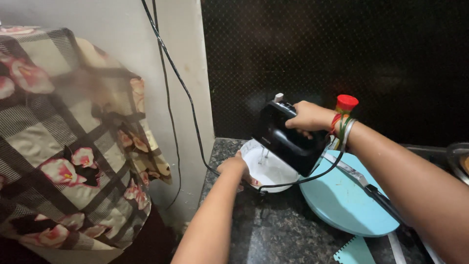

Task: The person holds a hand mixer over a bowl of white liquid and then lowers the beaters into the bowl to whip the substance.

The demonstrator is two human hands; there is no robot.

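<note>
Glossy black mixer (288, 139), round white bowl (268, 168)

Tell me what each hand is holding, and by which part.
Right hand grips the black mixer by its top handle. Left hand holds the white bowl at its near rim.

Bowl (266, 168) sits on counter (273, 230) near the wall corner, hand mixer (288, 137) above it with beaters inside; round board (342, 200) lies right of bowl, scraper (354, 253) before the board.

Right hand (307, 116) grips black hand mixer (289, 138) over white bowl (267, 168) — left hand (233, 165) steadies the rim
</note>
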